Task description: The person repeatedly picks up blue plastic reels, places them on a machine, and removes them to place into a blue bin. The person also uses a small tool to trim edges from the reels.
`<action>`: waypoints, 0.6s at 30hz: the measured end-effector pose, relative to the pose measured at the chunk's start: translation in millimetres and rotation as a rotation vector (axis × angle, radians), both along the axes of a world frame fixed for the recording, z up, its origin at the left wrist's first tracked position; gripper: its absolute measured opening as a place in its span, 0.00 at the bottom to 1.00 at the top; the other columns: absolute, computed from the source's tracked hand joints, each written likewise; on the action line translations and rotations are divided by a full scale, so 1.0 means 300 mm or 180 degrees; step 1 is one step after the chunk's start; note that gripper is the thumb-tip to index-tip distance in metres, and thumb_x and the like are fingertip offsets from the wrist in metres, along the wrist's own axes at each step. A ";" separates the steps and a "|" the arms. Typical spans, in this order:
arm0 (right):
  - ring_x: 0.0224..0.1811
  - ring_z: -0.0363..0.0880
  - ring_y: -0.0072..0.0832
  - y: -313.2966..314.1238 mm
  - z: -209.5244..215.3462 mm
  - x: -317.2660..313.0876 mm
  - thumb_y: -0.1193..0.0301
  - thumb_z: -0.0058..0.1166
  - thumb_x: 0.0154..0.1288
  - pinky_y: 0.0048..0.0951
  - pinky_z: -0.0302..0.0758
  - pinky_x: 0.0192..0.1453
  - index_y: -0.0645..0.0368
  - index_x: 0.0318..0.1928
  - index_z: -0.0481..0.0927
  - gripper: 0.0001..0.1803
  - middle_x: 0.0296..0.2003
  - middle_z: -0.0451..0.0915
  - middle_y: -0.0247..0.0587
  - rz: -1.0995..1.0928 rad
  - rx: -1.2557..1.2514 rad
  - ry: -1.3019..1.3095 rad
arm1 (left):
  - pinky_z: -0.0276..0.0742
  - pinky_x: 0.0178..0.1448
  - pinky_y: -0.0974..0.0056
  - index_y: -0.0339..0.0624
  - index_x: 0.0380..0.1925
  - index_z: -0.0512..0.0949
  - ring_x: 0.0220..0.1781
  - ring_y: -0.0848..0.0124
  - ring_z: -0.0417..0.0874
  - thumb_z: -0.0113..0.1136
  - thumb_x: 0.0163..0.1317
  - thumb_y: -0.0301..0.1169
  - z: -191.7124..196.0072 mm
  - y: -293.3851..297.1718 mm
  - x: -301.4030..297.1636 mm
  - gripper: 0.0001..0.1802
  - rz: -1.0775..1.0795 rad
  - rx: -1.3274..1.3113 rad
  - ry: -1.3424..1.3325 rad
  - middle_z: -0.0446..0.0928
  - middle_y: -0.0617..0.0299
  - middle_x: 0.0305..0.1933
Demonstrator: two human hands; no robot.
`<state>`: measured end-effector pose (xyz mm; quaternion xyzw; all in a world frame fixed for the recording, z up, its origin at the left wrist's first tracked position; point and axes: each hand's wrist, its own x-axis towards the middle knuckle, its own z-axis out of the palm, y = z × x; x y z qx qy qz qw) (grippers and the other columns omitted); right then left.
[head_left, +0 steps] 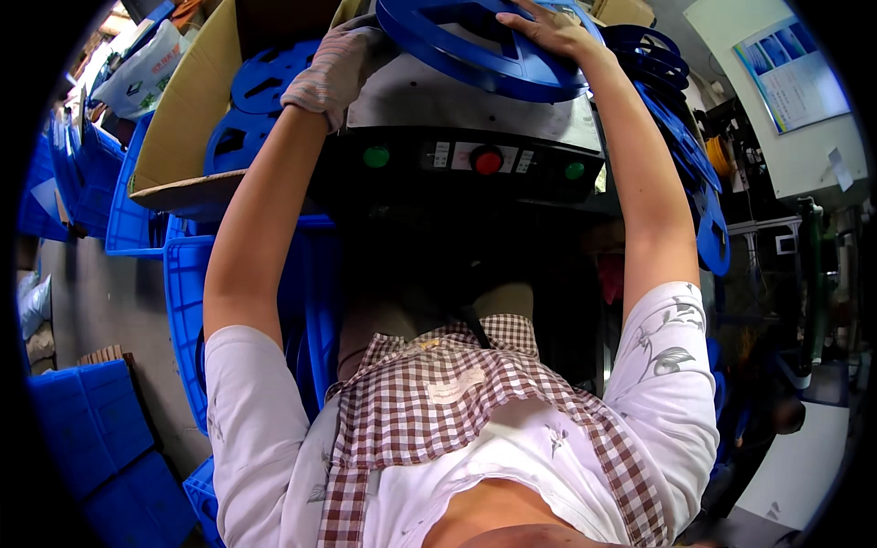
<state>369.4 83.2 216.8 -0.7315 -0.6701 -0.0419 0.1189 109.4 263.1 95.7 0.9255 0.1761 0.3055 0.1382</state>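
Both hands on a large blue plastic reel (pixel 475 46) atop a grey machine (pixel 475 119).
The bare right hand (pixel 548 27) grips the reel's rim; the gloved left hand (pixel 333 64) rests at its left edge, its grip unclear. An open cardboard box (pixel 187 110) holds more blue reels (pixel 256 100).

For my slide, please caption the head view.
Gloved left hand and bare right hand grip a blue reel atop a machine.
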 end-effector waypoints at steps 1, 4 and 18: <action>0.72 0.53 0.47 -0.004 0.004 -0.011 0.40 0.43 0.65 0.39 0.49 0.74 0.42 0.71 0.55 0.39 0.69 0.58 0.52 -0.0072 -0.0074 0.0063 | 0.74 0.61 0.73 0.39 0.50 0.76 0.52 0.74 0.80 0.54 0.63 0.21 0.023 -0.027 -0.032 0.15 -0.0084 0.0133 -0.0025 0.80 0.60 0.49; 0.72 0.53 0.47 0.016 0.000 -0.007 0.40 0.42 0.65 0.39 0.51 0.74 0.42 0.71 0.56 0.39 0.69 0.58 0.53 0.0016 -0.0128 0.0157 | 0.75 0.61 0.68 0.41 0.50 0.76 0.53 0.67 0.79 0.57 0.63 0.26 0.000 -0.077 -0.016 0.15 -0.1211 -0.3637 -0.2063 0.79 0.58 0.47; 0.53 0.77 0.40 -0.568 -0.464 0.111 0.54 0.71 0.49 0.36 0.75 0.56 0.53 0.68 0.62 0.48 0.55 0.75 0.50 -0.1084 0.1380 0.1479 | 0.71 0.64 0.55 0.35 0.64 0.60 0.59 0.47 0.73 0.67 0.56 0.35 -0.171 -0.508 -0.235 0.39 0.1560 -0.0445 -0.0592 0.69 0.39 0.59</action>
